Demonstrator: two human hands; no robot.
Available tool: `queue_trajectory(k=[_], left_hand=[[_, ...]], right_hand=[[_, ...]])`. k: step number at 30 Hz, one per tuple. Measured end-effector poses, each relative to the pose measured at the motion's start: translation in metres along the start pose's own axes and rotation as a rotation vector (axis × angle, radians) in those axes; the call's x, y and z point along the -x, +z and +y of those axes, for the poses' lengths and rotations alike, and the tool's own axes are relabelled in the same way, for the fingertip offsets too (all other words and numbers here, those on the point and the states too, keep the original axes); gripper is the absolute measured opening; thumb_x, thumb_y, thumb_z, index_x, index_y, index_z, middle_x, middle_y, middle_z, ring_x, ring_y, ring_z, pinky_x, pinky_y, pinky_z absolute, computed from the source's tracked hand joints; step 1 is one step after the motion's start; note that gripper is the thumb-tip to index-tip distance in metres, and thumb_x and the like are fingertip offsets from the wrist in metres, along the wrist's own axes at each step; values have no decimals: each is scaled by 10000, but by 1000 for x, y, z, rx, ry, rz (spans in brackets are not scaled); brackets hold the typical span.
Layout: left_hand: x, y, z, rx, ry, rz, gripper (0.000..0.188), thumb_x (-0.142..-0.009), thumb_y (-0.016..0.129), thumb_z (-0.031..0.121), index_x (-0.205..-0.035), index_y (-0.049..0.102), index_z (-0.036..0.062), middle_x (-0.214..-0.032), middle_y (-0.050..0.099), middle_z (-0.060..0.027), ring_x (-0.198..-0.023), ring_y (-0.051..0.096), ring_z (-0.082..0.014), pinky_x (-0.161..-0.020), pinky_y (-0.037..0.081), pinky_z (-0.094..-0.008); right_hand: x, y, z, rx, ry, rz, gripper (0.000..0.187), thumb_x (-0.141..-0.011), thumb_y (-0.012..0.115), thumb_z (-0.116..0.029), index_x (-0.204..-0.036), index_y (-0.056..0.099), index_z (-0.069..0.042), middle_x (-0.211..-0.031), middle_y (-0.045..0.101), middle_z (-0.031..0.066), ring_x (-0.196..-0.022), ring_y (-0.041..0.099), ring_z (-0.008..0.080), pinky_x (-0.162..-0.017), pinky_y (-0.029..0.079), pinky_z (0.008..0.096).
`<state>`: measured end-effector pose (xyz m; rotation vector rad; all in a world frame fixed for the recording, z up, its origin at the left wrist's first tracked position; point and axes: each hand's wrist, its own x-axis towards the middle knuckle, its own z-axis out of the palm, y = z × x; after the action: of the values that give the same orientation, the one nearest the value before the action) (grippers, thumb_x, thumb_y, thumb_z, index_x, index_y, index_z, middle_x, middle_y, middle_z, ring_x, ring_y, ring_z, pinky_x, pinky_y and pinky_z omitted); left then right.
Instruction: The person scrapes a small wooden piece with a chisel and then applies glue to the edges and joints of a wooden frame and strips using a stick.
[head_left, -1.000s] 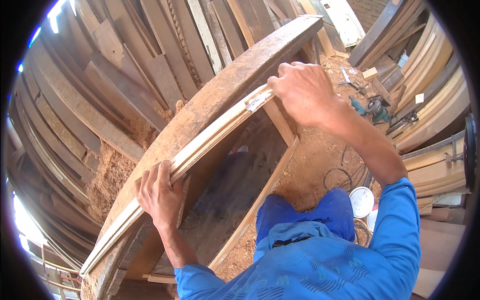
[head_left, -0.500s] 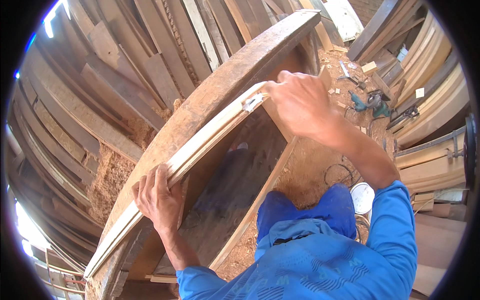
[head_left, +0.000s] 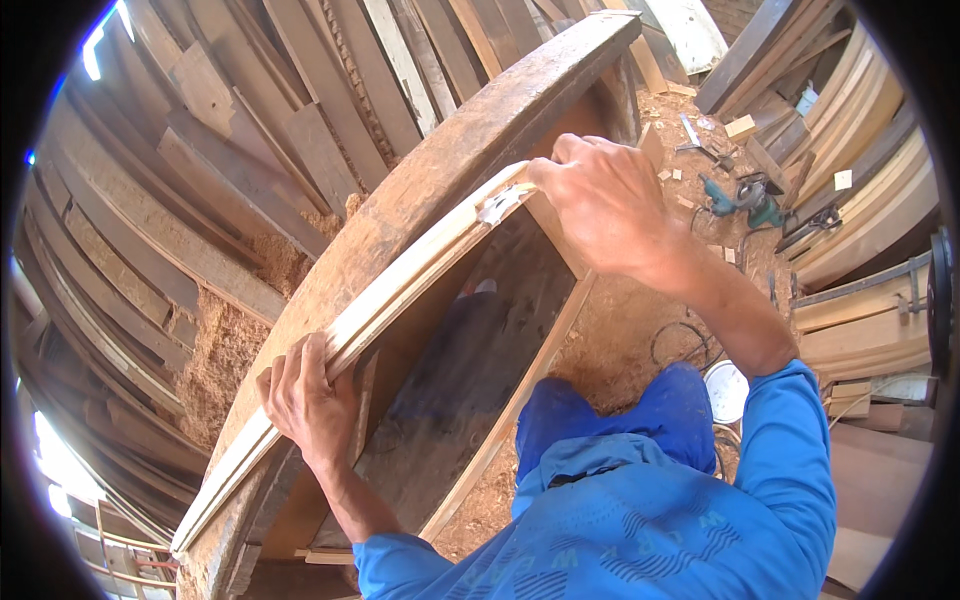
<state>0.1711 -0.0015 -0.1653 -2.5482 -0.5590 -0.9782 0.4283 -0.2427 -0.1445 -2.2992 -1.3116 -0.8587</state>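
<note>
A long pale moulded wooden strip (head_left: 400, 290) lies along the edge of a thick worn wooden bench top (head_left: 450, 160). My left hand (head_left: 305, 395) grips the strip about a third of the way up from its lower end. At the strip's upper end my right hand (head_left: 605, 205) closes over it, where a bit of torn tape or paper (head_left: 497, 207) sticks. Below the strip leans a wooden frame with a dark panel (head_left: 470, 370). I wear a blue long-sleeved shirt (head_left: 640, 520).
Many planks (head_left: 250, 130) lean against the wall to the left and behind the bench. Sawdust (head_left: 225, 340) piles on the left. On the shaving-strewn ground at upper right lie a green power tool (head_left: 745, 200), cables and wood offcuts. Stacked boards (head_left: 870, 200) stand at right.
Both hands have slid the strip slightly along the bench edge, and the view has shifted a little. My grips on the strip stay the same.
</note>
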Motion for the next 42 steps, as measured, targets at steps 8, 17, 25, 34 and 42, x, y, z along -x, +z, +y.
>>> queue_trajectory(k=[8, 17, 25, 34, 42], left_hand=[[0, 2, -10, -27, -7, 25, 327, -764, 784, 259, -1037, 676, 115, -1030, 729, -55, -925, 658, -265, -861, 438, -400], [5, 1, -13, -17, -24, 17, 342, -738, 797, 260, -1029, 683, 119, -1011, 726, -57, -911, 654, -276, -867, 444, -408], [1, -2, -14, 10, -41, -12, 362, -730, 793, 260, -1035, 678, 103, -950, 704, -100, -912, 640, -308, -892, 438, -422], [-3, -3, -5, 47, -100, -13, 392, -658, 828, 190, -1010, 681, 102, -889, 691, -88, -893, 639, -314, -872, 451, -408], [-9, 2, -28, 42, -45, -76, 446, -659, 863, 241, -1044, 677, 117, -839, 670, -107, -847, 642, -332, -818, 471, -434]], right_hand=[[-19, 16, 0, -140, -103, -54, 143, -853, 622, -98, -943, 723, -52, -929, 689, 149, -969, 687, 324, -828, 551, 433], [3, 10, 28, -393, 14, -38, 138, -902, 610, -99, -997, 707, -79, -945, 695, 117, -978, 668, 328, -842, 520, 449], [-7, 4, 18, -143, -79, 42, 116, -882, 613, -77, -968, 689, -63, -879, 680, 120, -900, 669, 317, -786, 537, 434], [-33, 9, 33, -278, -149, -202, 141, -902, 569, -107, -941, 683, -33, -867, 698, 158, -829, 686, 316, -774, 531, 445], [-24, -13, 81, -721, 82, -135, 150, -930, 575, -74, -975, 691, 9, -755, 616, 7, -700, 555, 79, -638, 461, 270]])
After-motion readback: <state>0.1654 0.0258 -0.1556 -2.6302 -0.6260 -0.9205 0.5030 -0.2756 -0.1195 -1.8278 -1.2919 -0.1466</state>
